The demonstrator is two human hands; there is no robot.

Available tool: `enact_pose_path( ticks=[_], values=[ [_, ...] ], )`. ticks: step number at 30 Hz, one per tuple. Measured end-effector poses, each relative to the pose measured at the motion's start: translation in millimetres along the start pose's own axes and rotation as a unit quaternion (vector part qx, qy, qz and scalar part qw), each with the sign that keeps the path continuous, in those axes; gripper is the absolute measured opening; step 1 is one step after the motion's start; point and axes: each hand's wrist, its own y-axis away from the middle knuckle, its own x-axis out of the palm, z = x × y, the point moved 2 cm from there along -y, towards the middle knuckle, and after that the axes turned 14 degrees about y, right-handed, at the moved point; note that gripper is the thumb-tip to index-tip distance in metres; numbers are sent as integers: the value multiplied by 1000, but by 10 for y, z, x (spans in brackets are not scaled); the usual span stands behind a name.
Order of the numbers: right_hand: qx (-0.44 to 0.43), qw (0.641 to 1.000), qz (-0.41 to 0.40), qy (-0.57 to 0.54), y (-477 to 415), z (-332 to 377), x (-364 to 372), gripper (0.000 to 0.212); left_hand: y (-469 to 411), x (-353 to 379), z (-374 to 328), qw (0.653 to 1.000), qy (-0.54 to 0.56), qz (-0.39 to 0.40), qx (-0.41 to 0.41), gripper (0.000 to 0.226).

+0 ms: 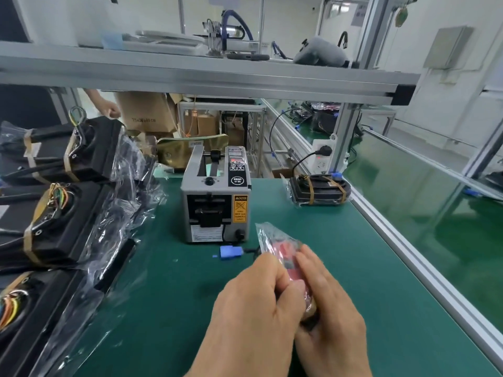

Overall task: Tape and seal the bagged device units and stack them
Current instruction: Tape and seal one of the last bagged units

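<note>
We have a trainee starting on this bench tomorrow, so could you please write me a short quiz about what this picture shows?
1. True or false: the tape dispenser stands on the green mat.
2. What do the left hand and the right hand hold between them?
A) a small clear bag with red contents
B) a roll of tape
C) a pair of scissors
3. On which side of the tape dispenser do the bagged black units lie?
Key: 1 true; 2 A; 3 left.
</note>
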Motion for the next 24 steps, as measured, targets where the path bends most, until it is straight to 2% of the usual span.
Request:
enact_pose_path(
  ticks=[2, 4, 6, 9, 12, 14, 18, 21, 24],
  values=[
    [-22, 999, 24, 11, -53, 52, 12, 57, 10, 25, -41, 999, 24, 22, 16, 18],
    [-35, 997, 60, -17, -93, 64, 21, 63, -20, 33, -99, 995, 32, 83, 34, 15],
    [66, 981, 93, -156, -120, 35, -14, 65, -125, -39, -108, 990, 53, 120, 50, 18],
    [151, 927, 154, -308, -178, -41, -79, 70, -321, -281, -30, 987, 121, 82, 65, 36],
    [177, 893, 198, -362, -273, -88, -155, 75, -408, -420, 146, 995, 83, 19, 61, 29],
    [175, 889, 212, -367, -286, -106, -159, 75, -444, -402, 248, 996, 71, 15, 53, 21],
    [190, 886, 218, -363, -296, -90, -172, 75, -562, -377, 324, 995, 82, 23, 52, 29],
    [213, 900, 183, -334, -297, -84, -222, 75, -702, -490, 429, 996, 79, -38, 19, 18],
    [225, 930, 145, -254, -258, -118, -242, 84, -833, -625, 669, 986, 86, -118, -78, 16]
  ],
)
